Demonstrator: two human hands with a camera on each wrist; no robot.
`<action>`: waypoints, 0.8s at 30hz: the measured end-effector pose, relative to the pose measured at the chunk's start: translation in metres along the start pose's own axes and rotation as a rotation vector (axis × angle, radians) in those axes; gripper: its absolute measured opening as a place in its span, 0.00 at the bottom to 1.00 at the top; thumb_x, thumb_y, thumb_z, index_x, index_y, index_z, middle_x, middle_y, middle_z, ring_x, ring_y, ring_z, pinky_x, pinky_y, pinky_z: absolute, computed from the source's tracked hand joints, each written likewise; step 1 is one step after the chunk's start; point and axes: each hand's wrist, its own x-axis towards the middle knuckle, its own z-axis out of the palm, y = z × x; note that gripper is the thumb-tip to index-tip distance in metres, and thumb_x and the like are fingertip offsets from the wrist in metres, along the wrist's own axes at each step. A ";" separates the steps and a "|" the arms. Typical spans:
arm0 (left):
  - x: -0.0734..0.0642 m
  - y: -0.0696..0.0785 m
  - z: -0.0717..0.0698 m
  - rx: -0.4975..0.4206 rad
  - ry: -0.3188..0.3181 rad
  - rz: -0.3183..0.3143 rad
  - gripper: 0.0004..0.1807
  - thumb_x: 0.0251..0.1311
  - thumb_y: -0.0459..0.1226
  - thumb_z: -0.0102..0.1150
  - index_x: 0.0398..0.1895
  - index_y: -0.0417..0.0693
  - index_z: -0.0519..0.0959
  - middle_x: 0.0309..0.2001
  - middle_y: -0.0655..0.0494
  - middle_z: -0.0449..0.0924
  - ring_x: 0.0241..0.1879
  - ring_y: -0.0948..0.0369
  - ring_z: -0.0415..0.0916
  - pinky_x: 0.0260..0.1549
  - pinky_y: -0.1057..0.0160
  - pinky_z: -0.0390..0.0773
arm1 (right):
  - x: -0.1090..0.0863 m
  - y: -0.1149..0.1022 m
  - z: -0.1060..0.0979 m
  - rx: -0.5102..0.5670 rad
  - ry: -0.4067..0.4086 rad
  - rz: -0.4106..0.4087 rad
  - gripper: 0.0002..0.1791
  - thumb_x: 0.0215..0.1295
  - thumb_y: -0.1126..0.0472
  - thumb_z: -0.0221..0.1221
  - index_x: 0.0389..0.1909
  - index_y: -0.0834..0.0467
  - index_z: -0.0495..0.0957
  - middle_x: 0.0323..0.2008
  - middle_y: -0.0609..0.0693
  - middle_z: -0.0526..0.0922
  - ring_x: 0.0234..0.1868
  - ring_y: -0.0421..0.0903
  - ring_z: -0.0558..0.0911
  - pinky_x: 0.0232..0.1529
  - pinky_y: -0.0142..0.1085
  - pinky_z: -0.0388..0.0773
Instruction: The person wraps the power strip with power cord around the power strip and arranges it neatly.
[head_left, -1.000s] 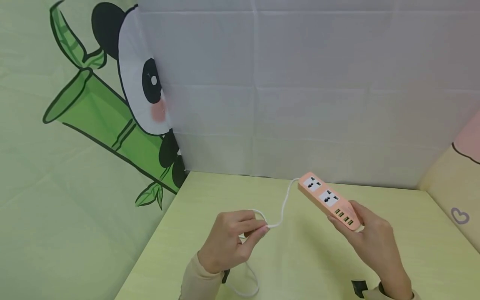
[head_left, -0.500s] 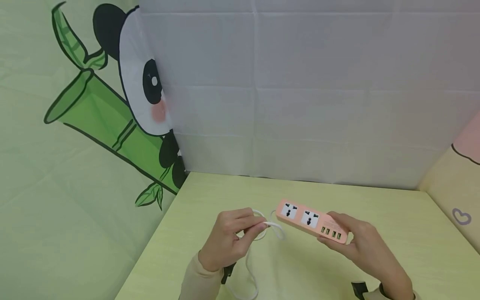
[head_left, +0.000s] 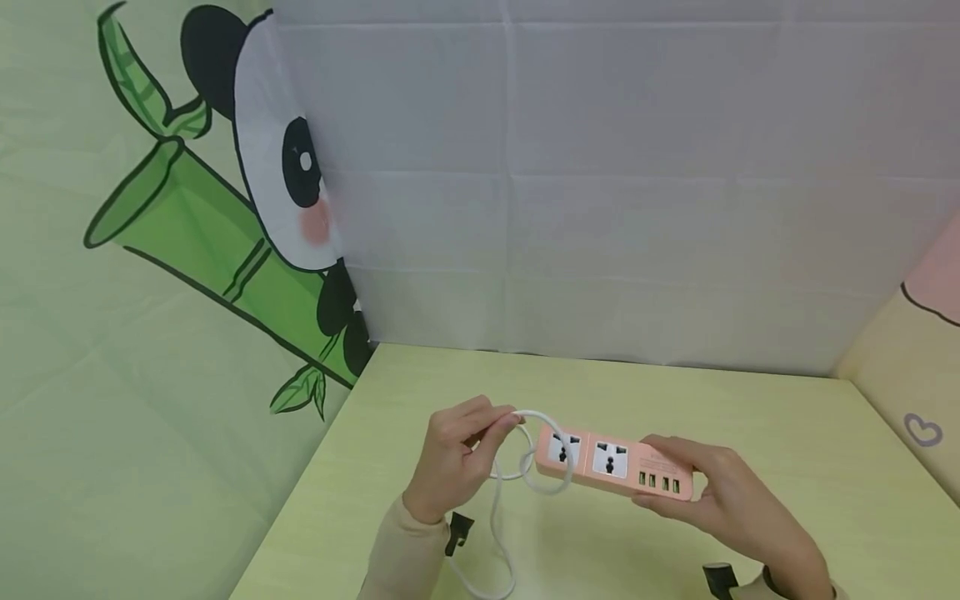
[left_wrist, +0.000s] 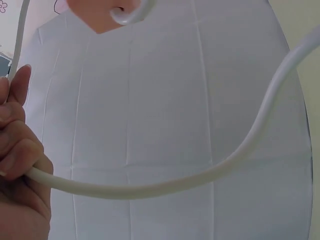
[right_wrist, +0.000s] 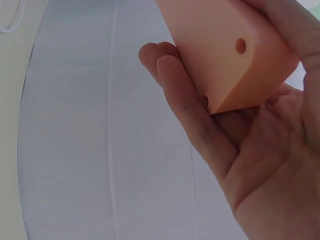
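Observation:
A peach power strip [head_left: 613, 459] with two white sockets and several USB ports is held above the table, nearly level. My right hand [head_left: 731, 487] grips its right end, thumb on one side and fingers on the other. The right wrist view shows the plain underside of the power strip [right_wrist: 212, 50] with two small holes. My left hand [head_left: 459, 458] pinches the white cable [head_left: 498, 508] between thumb and fingers. From there the cable loops across the strip's left end. In the left wrist view the cable [left_wrist: 135, 192] also passes through the curled lower fingers.
A pale yellow table [head_left: 750, 408] lies under both hands. A grey-white cloth [head_left: 615, 183] hangs at the back, with a green panda-and-bamboo cloth [head_left: 112, 375] on the left. Small black pieces [head_left: 458, 533] sit at both wrists.
The power strip has swung down and left to nearly level, its left end now close to my left hand. The cable between them has slackened into loops. My left hand has lifted slightly.

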 end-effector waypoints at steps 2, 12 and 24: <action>0.000 -0.002 0.001 0.013 0.010 -0.018 0.08 0.61 0.24 0.64 0.39 0.41 0.88 0.20 0.59 0.72 0.20 0.71 0.58 0.19 0.81 0.59 | 0.000 0.000 -0.001 0.042 -0.025 -0.013 0.24 0.56 0.56 0.75 0.54 0.41 0.80 0.36 0.34 0.83 0.34 0.32 0.78 0.31 0.28 0.75; -0.003 -0.011 0.004 0.066 0.019 -0.078 0.06 0.65 0.27 0.63 0.37 0.42 0.88 0.18 0.59 0.69 0.20 0.73 0.57 0.19 0.81 0.59 | -0.002 0.004 -0.006 0.167 -0.059 -0.066 0.27 0.56 0.63 0.75 0.57 0.48 0.80 0.40 0.39 0.85 0.35 0.33 0.79 0.25 0.27 0.76; -0.004 -0.009 0.014 0.035 -0.027 -0.100 0.07 0.67 0.29 0.61 0.37 0.46 0.88 0.19 0.59 0.73 0.19 0.75 0.59 0.18 0.81 0.60 | -0.004 0.005 -0.009 0.284 0.005 -0.114 0.32 0.51 0.75 0.73 0.59 0.58 0.79 0.42 0.43 0.85 0.36 0.37 0.80 0.32 0.30 0.76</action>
